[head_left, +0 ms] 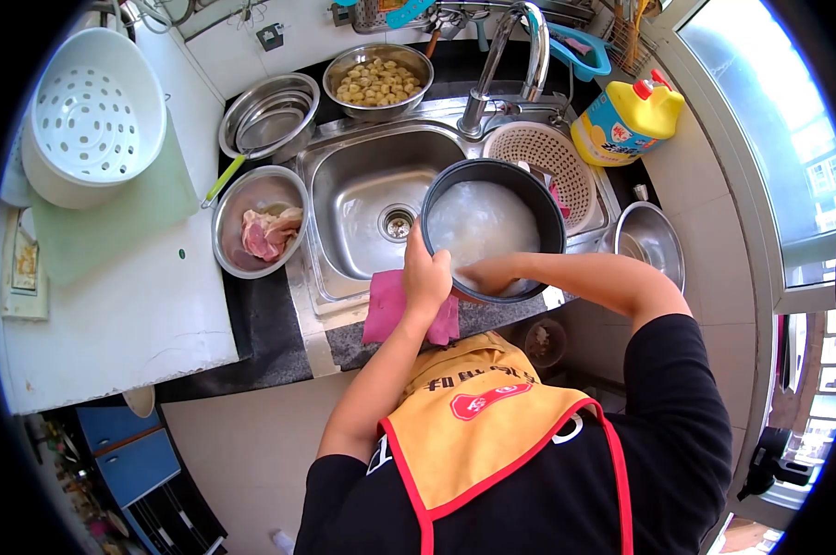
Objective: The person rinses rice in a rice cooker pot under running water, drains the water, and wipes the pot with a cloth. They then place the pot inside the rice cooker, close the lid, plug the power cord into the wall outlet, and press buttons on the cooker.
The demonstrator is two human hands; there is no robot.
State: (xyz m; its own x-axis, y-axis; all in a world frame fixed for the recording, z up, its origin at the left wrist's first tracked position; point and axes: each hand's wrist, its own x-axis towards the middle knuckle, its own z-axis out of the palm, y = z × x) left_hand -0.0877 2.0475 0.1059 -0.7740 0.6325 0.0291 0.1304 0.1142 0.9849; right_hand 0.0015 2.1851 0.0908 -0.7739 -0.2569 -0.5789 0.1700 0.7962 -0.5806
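Observation:
A dark round pot (555,205) holds cloudy whitish water (483,220) and is tilted a little over the right part of the sink. My left hand (425,277) grips its near left rim, thumb over the edge. Inside the pot, at the near side, my right hand (494,274) reaches into the water, with its fingertips hidden below the surface. A pink cloth (387,310) lies on the counter edge beneath my left forearm. Just left of the pot is the steel sink basin (349,199) with its drain.
Around the sink stand a bowl of raw meat (268,231), nested steel bowls (272,116), a bowl of yellowish pieces (378,83), a faucet (506,55), a beige colander (540,162), a yellow bottle (626,122) and a steel bowl (654,242). A white basket (94,116) is at left.

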